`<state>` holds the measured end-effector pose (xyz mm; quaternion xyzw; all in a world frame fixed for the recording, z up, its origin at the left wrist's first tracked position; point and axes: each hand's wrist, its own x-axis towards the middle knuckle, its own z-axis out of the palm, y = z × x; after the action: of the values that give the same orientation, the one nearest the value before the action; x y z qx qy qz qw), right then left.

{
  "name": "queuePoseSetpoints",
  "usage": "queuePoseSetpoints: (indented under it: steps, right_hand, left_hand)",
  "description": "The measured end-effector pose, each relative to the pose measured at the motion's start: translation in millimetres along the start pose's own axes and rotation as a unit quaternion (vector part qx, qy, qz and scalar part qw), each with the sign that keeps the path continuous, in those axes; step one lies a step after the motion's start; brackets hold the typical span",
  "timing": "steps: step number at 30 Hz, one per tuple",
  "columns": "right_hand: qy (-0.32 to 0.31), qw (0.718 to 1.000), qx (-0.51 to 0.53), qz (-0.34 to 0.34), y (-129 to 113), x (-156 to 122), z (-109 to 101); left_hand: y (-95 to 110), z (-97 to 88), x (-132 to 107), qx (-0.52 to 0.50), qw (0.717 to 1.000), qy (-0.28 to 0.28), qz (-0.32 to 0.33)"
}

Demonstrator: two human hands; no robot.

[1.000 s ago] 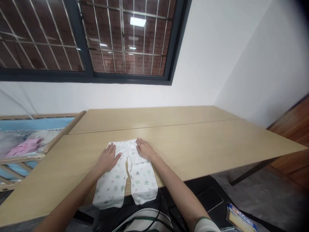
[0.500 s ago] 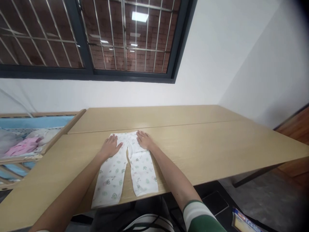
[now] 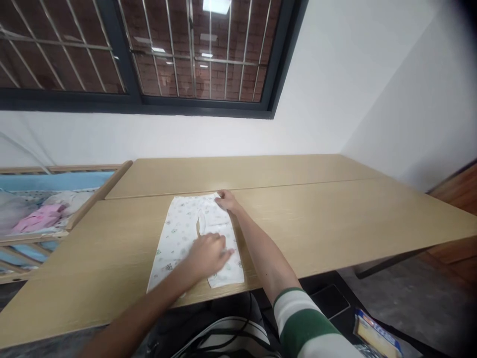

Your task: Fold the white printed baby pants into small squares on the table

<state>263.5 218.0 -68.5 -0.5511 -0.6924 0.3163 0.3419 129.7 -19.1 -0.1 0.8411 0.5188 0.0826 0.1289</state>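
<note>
White baby trousers [image 3: 179, 231] with a small green and grey print lie flat on the table, waistband at the far side, legs toward me. At the waistband's right corner, my right hand [image 3: 226, 201] is closed, thumb and fingers pinching the cloth. My left hand [image 3: 209, 254] is over the middle of the trousers and reaches across to the right leg [image 3: 233, 271]. Motion smears its fingers, so I cannot tell whether it grips cloth or only passes over it. My left forearm covers part of the left leg's lower end.
The wooden table [image 3: 316, 214] stretches far to the right, with a seam along it. A wooden crib [image 3: 87, 211] with a pink cloth [image 3: 40, 218] inside adjoins it at the left. Behind are a white wall and a barred window [image 3: 201, 59]. A blue-edged packet [image 3: 376, 333] lies below at the right.
My left hand has left the waistband's left side and moved right and toward me, over the trousers. My right hand has gone from lying flat to pinching the waistband corner.
</note>
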Motion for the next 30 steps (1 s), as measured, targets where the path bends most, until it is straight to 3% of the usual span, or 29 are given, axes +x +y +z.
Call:
queuePoseSetpoints:
  steps: [3, 6, 12, 30]
  right_hand:
    - [-0.006, 0.999, 0.021, 0.029, 1, -1, 0]
    - [-0.010, 0.998, 0.045, 0.046, 1, -2, -2]
    - [-0.023, 0.993, 0.090, 0.066, -2, -2, -7]
    - [-0.025, 0.990, 0.122, 0.065, -4, -11, -13]
  left_hand:
    - [43, 8.5, -18, -0.044, 0.997, -0.054, -0.014]
    - [60, 22.5, -19, -0.048, 0.995, -0.079, -0.029]
    - [61, 39.9, -13, -0.031, 0.994, -0.094, -0.055]
    - [54, 34.4, -21, -0.071, 0.993, -0.081, -0.042]
